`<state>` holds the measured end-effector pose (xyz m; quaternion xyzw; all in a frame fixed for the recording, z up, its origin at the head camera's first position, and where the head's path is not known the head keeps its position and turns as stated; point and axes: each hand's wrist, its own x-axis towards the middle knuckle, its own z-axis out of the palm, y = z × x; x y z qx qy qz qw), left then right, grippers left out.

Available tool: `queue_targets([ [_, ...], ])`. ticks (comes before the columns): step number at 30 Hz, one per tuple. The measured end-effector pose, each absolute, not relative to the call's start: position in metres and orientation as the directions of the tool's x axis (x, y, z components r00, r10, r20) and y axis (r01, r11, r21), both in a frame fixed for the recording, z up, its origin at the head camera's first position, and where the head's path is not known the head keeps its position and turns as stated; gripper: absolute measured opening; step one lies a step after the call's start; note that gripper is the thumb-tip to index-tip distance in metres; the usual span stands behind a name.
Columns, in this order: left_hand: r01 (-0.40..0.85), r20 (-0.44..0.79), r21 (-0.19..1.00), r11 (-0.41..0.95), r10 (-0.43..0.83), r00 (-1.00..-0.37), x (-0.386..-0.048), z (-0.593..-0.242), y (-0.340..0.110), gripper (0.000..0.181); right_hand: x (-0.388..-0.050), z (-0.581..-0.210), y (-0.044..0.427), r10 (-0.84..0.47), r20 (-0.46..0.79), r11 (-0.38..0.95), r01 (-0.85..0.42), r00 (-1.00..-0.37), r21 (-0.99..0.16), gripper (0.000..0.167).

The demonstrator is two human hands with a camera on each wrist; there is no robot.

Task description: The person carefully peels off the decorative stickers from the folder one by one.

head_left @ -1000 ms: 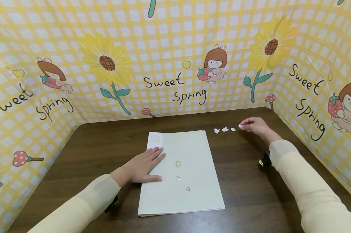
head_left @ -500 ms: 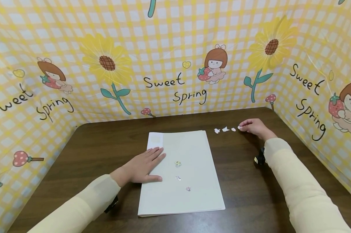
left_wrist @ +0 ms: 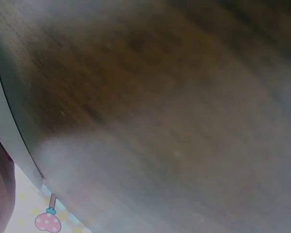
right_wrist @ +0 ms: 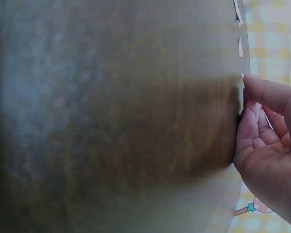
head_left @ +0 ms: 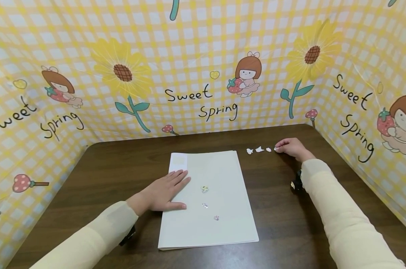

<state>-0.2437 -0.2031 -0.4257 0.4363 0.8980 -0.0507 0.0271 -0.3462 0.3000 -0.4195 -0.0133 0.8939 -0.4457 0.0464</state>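
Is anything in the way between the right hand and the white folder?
Yes, three white pieces lie in a row on the table between the right hand and the folder. Nothing else shows there.

The dark brown table (head_left: 273, 201) bore a white folder (head_left: 220, 175) under the left hand (head_left: 164, 192) and three small white pieces (head_left: 259, 149) just left of the right hand (head_left: 292, 147).

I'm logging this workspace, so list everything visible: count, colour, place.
Folder: one, white, centre.
Label: one, white, folder's far left corner.
Stickers: three, one yellowish, two pinkish, on folder.
Cutouts: four, whitish, row off folder's far right corner.
Table: one, dark brown, under folder.
Backdrop: one, yellow-white check, around table.
Wrist cameras: two, black, one per wrist.
Sleeves: two, cream, lower corners.
Left hand: one, on folder's left side.
Right hand: one, grip on rightmost cutout.
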Motion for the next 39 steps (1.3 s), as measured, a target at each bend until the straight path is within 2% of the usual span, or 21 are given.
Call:
queue_targets([
  [24, 0.779, -0.106, -0.054, 0.625, 0.772, -0.627, -0.2435, -0.4251, -0.2024, 0.096, -0.3505, -0.4236, 0.2938, -0.05, -0.08, 0.658, 0.028, -0.996, -0.752, 0.019],
  [39, 0.774, -0.121, -0.05, 0.631, 0.765, -0.632, -0.2449, -0.4245, -0.202, 0.096, -0.3508, -0.4233, 0.2958, -0.046, -0.083, 0.642, 0.034, -0.996, -0.766, 0.019],
])
